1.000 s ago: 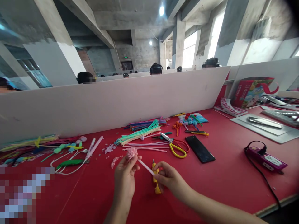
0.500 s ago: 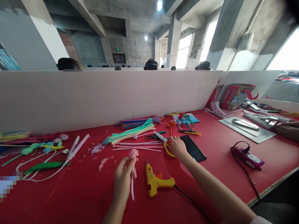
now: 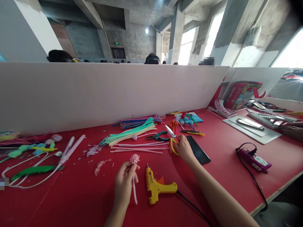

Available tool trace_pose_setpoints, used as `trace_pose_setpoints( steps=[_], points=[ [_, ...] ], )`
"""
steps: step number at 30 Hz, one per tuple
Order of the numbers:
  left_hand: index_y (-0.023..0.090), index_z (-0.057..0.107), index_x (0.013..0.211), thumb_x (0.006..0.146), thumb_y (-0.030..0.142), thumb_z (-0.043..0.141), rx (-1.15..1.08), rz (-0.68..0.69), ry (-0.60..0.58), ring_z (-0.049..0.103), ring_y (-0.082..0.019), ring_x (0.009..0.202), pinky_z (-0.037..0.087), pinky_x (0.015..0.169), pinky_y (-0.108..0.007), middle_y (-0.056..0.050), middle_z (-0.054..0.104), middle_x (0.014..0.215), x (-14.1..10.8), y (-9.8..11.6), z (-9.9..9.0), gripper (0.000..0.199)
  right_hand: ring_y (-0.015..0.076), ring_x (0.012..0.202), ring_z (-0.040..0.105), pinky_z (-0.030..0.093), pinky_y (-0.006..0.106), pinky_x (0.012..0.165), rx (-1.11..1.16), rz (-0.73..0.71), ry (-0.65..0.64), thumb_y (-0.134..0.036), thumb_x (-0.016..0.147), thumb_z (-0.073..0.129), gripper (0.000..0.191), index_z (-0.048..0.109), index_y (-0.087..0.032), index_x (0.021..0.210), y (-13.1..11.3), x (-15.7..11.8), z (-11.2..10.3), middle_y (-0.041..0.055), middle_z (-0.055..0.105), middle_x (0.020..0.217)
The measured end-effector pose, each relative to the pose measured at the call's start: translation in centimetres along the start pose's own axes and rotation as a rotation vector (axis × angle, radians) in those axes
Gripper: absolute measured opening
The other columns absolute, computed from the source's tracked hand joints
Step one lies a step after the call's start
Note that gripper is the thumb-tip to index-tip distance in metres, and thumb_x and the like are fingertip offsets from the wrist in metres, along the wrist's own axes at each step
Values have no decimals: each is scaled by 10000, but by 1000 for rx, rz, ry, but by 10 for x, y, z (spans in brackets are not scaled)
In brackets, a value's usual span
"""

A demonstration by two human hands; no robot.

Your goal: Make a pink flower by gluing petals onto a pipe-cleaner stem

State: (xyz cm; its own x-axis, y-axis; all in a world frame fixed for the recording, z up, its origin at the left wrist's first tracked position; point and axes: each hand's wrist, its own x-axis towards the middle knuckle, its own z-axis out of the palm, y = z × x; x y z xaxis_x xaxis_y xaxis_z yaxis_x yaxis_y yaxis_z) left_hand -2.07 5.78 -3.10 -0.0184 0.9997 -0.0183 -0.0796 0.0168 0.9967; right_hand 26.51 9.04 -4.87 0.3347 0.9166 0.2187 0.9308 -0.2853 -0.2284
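My left hand (image 3: 123, 181) pinches a fluffy pink flower (image 3: 134, 158) just below its head, with a pale pink stem (image 3: 134, 190) hanging down. My right hand (image 3: 186, 148) is closed around the handle end of a pair of scissors (image 3: 172, 132), whose blades point up and left. Beneath that hand curves a yellow strip (image 3: 173, 147); its other end is hidden. Between my forearms lies a yellow glue gun (image 3: 161, 188), nozzle toward the back. Green-handled pliers (image 3: 159, 136) rest left of the scissors.
Bundles of pipe cleaners (image 3: 131, 134) and loose pink stems (image 3: 139, 151) lie behind the hands. A black phone (image 3: 198, 151) is right of my right hand. Left are a pink corded tool (image 3: 71, 151) and green cutter (image 3: 34, 171). A purple power strip (image 3: 254, 160) sits right. A white partition (image 3: 106, 91) borders the red table.
My right hand has raised the scissors slightly off the pliers, and moved a little right. The view has shifted a little. My left hand still holds the flower.
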Motion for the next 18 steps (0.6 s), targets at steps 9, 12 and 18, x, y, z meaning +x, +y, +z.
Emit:
trace_pose_setpoints(
  steps=[9, 12, 18],
  points=[
    [187, 598, 808, 788, 392, 638, 40, 5, -26, 453, -97, 454, 333, 459, -206, 26, 581, 571, 1, -4, -1, 210, 195, 1010, 586, 507, 404, 857, -150, -129, -38, -331, 916, 527, 292, 557, -179, 1163, -33, 8, -30, 89, 566, 1203],
    [186, 597, 806, 791, 389, 637, 51, 19, -38, 436, -94, 440, 309, 441, -197, 33, 561, 528, 0, -3, -1, 207, 195, 1004, 589, 511, 405, 849, -136, -201, -103, -332, 914, 531, 300, 552, -177, 1170, -55, 27, -23, 86, 567, 1198],
    [184, 594, 793, 806, 375, 619, 68, 38, -61, 429, -90, 441, 304, 447, -195, 37, 546, 518, -4, 5, 1, 192, 202, 1003, 591, 514, 409, 841, -11, -210, -231, -330, 906, 544, 323, 543, -158, 1180, -73, 46, -2, 91, 569, 1189]
  ],
)
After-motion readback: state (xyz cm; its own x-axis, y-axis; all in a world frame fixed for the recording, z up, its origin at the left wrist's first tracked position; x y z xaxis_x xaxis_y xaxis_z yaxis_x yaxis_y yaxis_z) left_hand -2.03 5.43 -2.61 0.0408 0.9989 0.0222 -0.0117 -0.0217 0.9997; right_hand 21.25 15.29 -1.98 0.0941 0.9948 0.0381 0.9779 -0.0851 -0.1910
